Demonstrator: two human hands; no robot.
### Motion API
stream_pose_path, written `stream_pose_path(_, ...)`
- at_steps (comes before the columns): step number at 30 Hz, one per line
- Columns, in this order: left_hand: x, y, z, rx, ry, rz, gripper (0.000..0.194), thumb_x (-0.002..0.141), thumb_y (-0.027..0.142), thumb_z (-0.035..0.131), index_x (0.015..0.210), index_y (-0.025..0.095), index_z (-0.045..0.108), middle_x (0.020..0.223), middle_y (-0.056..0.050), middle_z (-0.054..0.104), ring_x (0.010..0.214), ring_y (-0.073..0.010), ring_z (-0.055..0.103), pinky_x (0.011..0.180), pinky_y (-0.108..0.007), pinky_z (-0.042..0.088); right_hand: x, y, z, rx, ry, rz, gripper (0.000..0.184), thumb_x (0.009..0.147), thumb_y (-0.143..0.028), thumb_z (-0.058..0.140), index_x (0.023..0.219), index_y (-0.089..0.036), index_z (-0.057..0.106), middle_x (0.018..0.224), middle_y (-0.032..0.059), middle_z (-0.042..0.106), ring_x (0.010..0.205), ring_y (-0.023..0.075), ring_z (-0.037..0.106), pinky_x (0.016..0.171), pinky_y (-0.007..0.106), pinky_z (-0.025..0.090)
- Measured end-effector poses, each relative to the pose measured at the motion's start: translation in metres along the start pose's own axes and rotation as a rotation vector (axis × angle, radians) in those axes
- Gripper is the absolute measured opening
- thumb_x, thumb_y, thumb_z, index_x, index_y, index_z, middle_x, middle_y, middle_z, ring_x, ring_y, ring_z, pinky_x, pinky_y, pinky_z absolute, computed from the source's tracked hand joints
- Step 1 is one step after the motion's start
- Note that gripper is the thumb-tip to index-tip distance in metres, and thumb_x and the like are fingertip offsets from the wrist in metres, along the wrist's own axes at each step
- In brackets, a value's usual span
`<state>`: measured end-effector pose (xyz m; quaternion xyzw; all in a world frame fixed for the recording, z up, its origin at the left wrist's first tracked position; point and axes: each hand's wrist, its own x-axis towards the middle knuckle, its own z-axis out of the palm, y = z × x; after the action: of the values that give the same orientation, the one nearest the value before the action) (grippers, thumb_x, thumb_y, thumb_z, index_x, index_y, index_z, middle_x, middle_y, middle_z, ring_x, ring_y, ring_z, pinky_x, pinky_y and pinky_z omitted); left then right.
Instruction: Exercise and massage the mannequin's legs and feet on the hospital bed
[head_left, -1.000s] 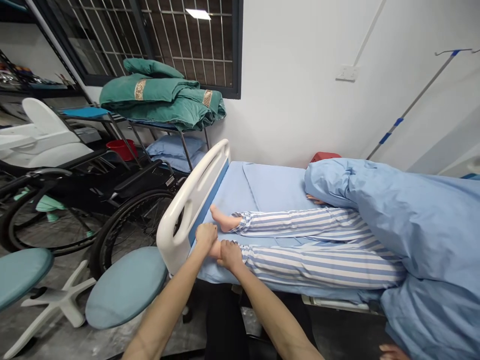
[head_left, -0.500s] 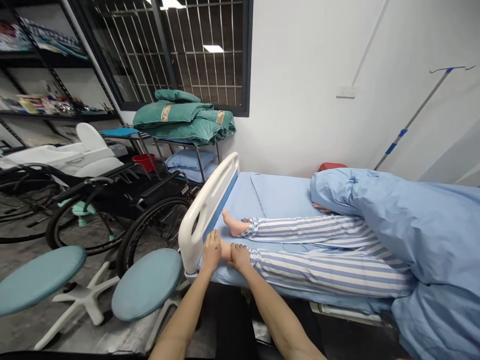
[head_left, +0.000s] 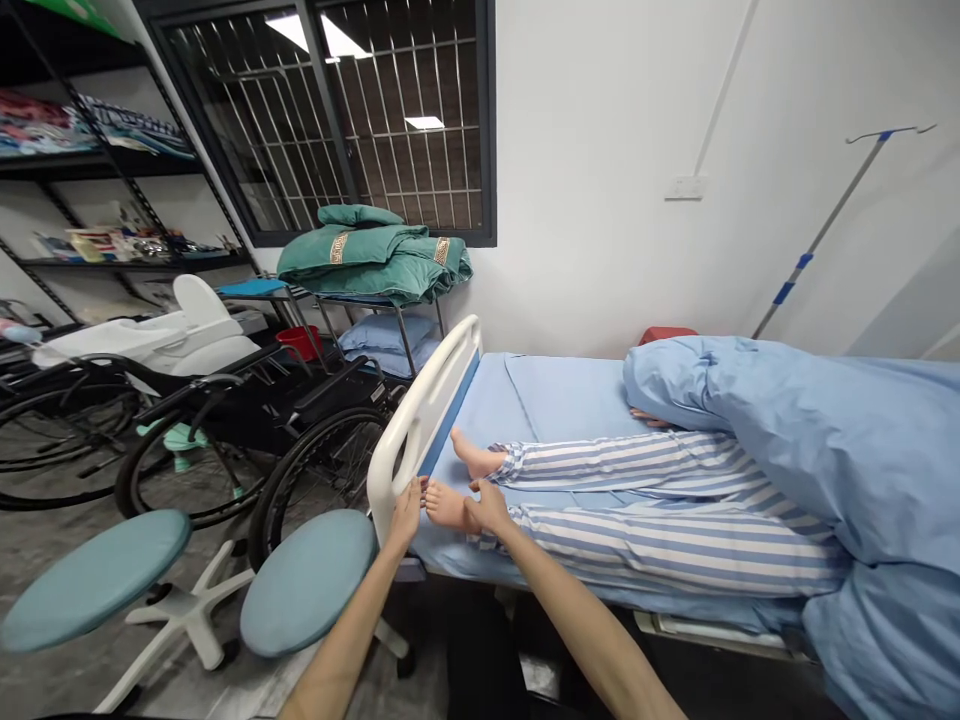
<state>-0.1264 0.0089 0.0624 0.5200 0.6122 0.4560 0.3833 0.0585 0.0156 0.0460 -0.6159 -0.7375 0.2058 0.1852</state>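
Two legs in blue-and-white striped trousers (head_left: 645,535) lie on the bed, with the feet bare. My right hand (head_left: 489,506) is wrapped round the ankle of the nearer foot (head_left: 445,503), its thumb toward the far side. Beside that foot's toes is my left hand (head_left: 406,514), fingers stretched out, between the toes and the footboard; whether it touches them I cannot tell. The farther foot (head_left: 475,458) points up, untouched. A light blue quilt (head_left: 810,450) covers the upper body, and part of a hand (head_left: 649,418) shows at its edge.
A white footboard (head_left: 381,478) closes the bed's left end. Left of it stand a wheelchair (head_left: 247,410) and two round teal stools (head_left: 309,582). Folded green bedding (head_left: 375,255) lies on a rack under the window. An IV pole (head_left: 825,225) stands behind the quilt.
My left hand has moved off the top of the nearer foot to its toe end, uncovering the foot. The right hand stays at the ankle. The camera view has shifted slightly.
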Motion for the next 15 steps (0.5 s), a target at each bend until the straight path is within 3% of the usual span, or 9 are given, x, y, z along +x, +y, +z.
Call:
stream_pose_path(4,0.032,0.01,-0.006,-0.077,-0.133,-0.055,0.059,0.07,0.065,0.047,0.094,0.013,0.059,0.092,-0.014,0.068,0.089,-0.0256,0.064,0.075,-0.035,0.051,0.027,-0.001,-0.011,0.022,0.044,-0.016,0.038,0.076,-0.024,0.049,0.113,-0.016,0.051,0.116,0.0104,0.059,0.11,0.0223,0.053,0.089,0.028,0.04)
stream_pose_path(8,0.071,0.013,0.009,-0.031,-0.27,-0.116,0.056,0.059,0.058,0.062,0.094,0.015,0.057,0.085,-0.009,0.067,0.081,-0.0216,0.064,0.072,-0.033,0.05,0.066,-0.001,-0.017,-0.024,0.028,-0.039,0.05,0.072,-0.027,0.058,0.118,-0.014,0.046,0.123,0.0133,0.055,0.117,0.0237,0.047,0.096,0.028,0.035)
stream_pose_path(11,0.097,0.009,0.026,0.042,-0.366,-0.212,0.063,0.057,0.052,0.066,0.104,0.013,0.052,0.084,-0.008,0.065,0.074,-0.0197,0.063,0.067,-0.032,0.049,0.093,0.005,-0.017,-0.079,-0.062,-0.038,0.061,0.062,-0.03,0.069,0.117,-0.014,0.047,0.122,0.0148,0.056,0.114,0.0264,0.05,0.092,0.029,0.038)
stream_pose_path(15,0.122,-0.002,0.047,0.162,-0.474,-0.105,0.051,0.057,0.048,0.067,0.092,0.012,0.057,0.079,-0.007,0.064,0.073,-0.0203,0.06,0.064,-0.031,0.046,0.12,0.02,-0.015,-0.148,-0.217,-0.007,0.062,0.053,-0.03,0.073,0.109,-0.018,0.051,0.108,0.0114,0.064,0.096,0.026,0.061,0.073,0.028,0.045)
